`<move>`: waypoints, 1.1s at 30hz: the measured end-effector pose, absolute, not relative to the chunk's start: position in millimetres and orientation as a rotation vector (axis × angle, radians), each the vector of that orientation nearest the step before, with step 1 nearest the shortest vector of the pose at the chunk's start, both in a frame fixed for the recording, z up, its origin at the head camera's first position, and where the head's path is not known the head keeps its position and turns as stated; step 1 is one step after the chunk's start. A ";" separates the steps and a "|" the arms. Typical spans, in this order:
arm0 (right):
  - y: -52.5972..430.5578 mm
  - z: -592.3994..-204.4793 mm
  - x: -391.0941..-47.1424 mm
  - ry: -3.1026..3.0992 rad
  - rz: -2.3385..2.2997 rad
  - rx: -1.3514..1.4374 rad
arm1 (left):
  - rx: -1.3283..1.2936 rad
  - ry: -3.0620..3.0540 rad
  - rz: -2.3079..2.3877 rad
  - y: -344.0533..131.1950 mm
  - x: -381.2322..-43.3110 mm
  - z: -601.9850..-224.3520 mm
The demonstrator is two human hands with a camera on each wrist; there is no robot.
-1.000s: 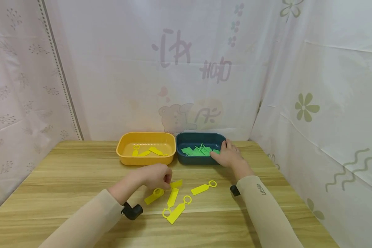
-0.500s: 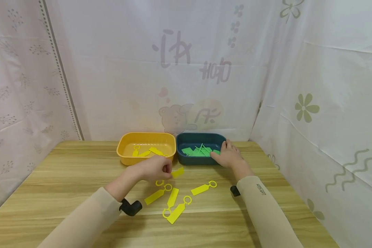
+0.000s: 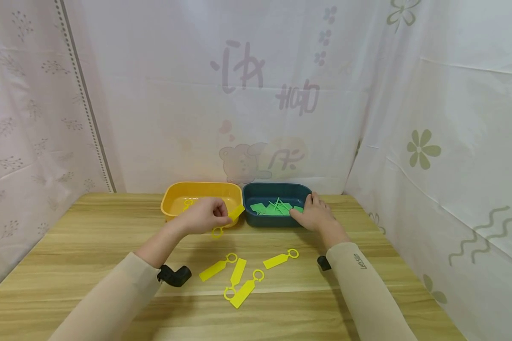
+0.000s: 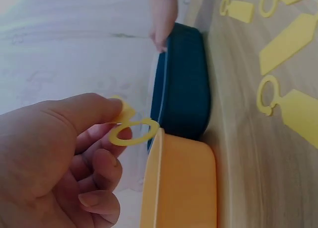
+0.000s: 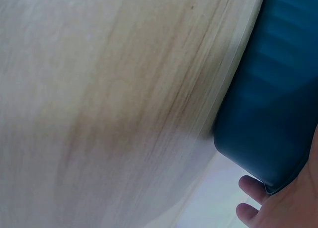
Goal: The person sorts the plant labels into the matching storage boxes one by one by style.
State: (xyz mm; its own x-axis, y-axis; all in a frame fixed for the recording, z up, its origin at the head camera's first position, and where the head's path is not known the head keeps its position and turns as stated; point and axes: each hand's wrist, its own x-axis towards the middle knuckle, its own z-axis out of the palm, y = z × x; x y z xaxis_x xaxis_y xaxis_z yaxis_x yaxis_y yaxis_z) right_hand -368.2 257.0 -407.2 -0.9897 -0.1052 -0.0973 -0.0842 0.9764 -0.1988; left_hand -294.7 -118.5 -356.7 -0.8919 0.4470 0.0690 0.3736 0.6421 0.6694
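My left hand (image 3: 205, 215) pinches a yellow ring-ended plastic tag (image 3: 236, 213) between thumb and forefinger, over the front rim of the yellow bin (image 3: 166, 215). In the left wrist view, the held tag's ring (image 4: 134, 132) hangs beside the bin's wall. My right hand (image 3: 317, 215) holds the right front corner of the dark blue bin (image 3: 269, 221), its thumb over the front rim and its fingers at the right side. Green tags (image 3: 266, 208) lie inside that bin. Several more yellow tags (image 3: 277, 260) lie on the table before me.
Both bins stand side by side at the back of the wooden table (image 3: 111, 237). A patterned white curtain (image 3: 175, 118) hangs behind and along both sides. A black wrist camera (image 3: 175, 275) sits below my left cuff.
My left hand has lifted the yellow tag off the table and carried it away from me, up to the yellow bin's front rim. My right hand has stayed on the dark blue bin.
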 end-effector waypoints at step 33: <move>257.0 -405.7 -365.5 3.018 -0.309 -0.157 | -0.133 2.652 1.753 -183.8 -322.4 -352.0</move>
